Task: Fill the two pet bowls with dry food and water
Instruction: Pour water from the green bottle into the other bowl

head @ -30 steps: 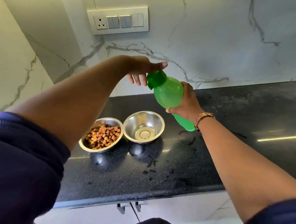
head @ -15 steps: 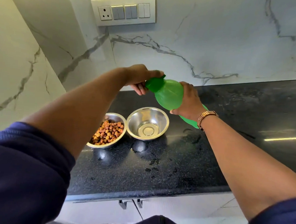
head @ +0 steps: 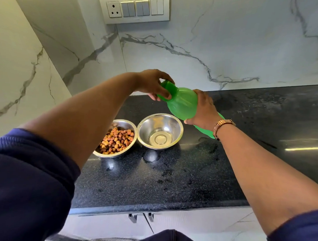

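A green plastic bottle (head: pixel 184 103) hangs tilted above the counter, its cap end pointing left over the bowls. My right hand (head: pixel 203 109) grips the bottle's body. My left hand (head: pixel 154 84) curls its fingers round the green cap (head: pixel 167 89). Below stand two steel bowls side by side. The left bowl (head: pixel 134 127) holds brown dry food (head: pixel 116 140). The right bowl (head: pixel 178 128) shows a shiny bare bottom; I cannot tell if any water lies in it. My left forearm hides part of the food bowl.
The black speckled counter (head: pixel 170 184) carries small wet spots in front of the bowls. A marble wall stands behind and to the left, with a switch panel (head: pixel 134 8) high up. Cabinet door handles (head: pixel 140 217) show under the counter's front edge.
My left hand went from resting open over the cap to curling round it. The bottle sank a little toward the right bowl. The camera tipped, so the scene sits lower in view.
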